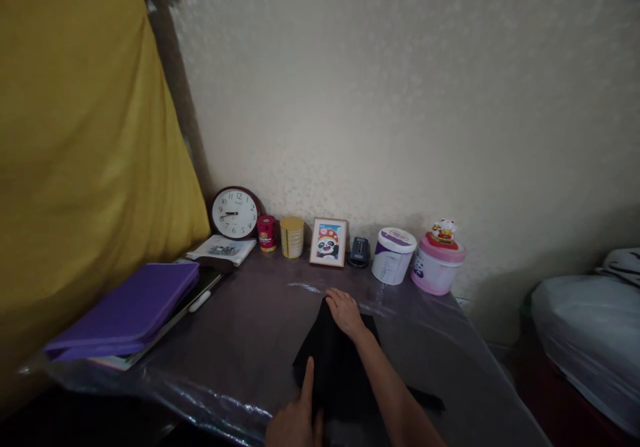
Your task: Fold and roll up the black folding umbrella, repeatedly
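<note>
A piece of black cloth [345,374] lies folded on the table in front of me; its exact kind cannot be made out. A dark strip like a strap [427,399] sticks out from under my right forearm. My right hand [345,312] rests flat over the cloth's far edge, fingers stretched toward the upper left. Nearer to me, at the bottom of the view, is my left hand [295,420]. Its index finger points forward along the cloth's left part, and the thumb is apart from it. The remaining left fingers are partly hidden.
Plastic film covers the dark table [240,327]. A purple folder [135,307] and a white marker [200,302] lie left. Along the wall stand a clock [235,213], a red can [267,233], a yellow can [292,238], a panda picture frame [329,242] and two tubs [394,257].
</note>
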`<state>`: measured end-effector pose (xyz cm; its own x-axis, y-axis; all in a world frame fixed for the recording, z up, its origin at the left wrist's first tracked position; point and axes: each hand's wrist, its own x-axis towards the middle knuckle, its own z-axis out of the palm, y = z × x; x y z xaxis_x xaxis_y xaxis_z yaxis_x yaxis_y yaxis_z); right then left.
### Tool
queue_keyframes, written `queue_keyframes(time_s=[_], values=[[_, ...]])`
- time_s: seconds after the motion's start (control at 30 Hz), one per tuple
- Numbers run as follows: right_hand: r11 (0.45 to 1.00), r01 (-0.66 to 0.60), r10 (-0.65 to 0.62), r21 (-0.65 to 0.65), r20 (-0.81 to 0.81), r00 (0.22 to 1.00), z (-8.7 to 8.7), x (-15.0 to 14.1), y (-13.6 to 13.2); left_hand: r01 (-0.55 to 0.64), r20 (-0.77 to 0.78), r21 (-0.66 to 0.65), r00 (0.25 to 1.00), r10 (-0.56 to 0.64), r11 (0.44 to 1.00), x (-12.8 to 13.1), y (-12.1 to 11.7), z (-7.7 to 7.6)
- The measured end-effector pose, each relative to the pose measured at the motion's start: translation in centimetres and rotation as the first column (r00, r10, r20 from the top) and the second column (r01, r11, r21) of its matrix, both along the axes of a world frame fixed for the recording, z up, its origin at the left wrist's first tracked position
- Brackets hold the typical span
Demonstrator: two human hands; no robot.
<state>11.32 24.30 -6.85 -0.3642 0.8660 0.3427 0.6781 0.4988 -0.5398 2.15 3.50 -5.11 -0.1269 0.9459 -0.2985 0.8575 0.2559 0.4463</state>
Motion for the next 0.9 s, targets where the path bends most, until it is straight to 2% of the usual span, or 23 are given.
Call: queue_keyframes(time_s=[0.07, 0.17, 0.3, 0.4, 0.5, 0.67, 0.77, 0.9], values=[[0.996, 0.088, -0.089, -0.020, -0.040, 0.995, -0.1, 1.0, 0.5, -0.004, -0.005, 0.005, 1.000, 0.004, 1.000, 0.0, -0.1, 0.1], [0.975, 0.216, -0.221, -0.056, -0.115, 0.968, 0.0, 4.2, 0.1, 0.007, -0.016, 0.015, 1.000, -0.007, 1.000, 0.0, -0.2, 0.2], [0.953, 0.288, -0.302, -0.096, -0.191, 0.934, 0.0, 9.2, -2.7, 0.018, -0.029, 0.033, 0.999, -0.017, 0.999, -0.1, -0.4, 0.1], [0.930, 0.302, -0.352, -0.208, -0.275, 0.895, -0.5, 11.4, -5.5, 0.014, -0.049, 0.061, 0.999, -0.011, 0.998, -0.1, -0.6, -0.1], [0.910, 0.299, -0.387, -0.286, -0.329, 0.861, -0.9, 11.8, -7.8, 0.022, -0.046, 0.102, 0.999, -0.017, 0.995, -0.2, -0.7, -0.4], [0.918, 0.281, -0.364, -0.281, -0.314, 0.877, -0.7, 10.9, -10.7, 0.022, -0.030, 0.105, 0.999, -0.019, 0.994, -0.3, -0.7, -0.8], [0.931, 0.276, -0.338, -0.238, -0.280, 0.898, -0.6, 10.4, -12.1, 0.020, -0.016, 0.111, 1.000, -0.018, 0.994, -0.3, -0.6, -1.0], [0.938, 0.329, -0.343, -0.109, -0.172, 0.923, -0.2, 10.3, -13.3, 0.022, -0.010, 0.119, 1.000, -0.020, 0.993, -0.3, -0.6, -0.9]])
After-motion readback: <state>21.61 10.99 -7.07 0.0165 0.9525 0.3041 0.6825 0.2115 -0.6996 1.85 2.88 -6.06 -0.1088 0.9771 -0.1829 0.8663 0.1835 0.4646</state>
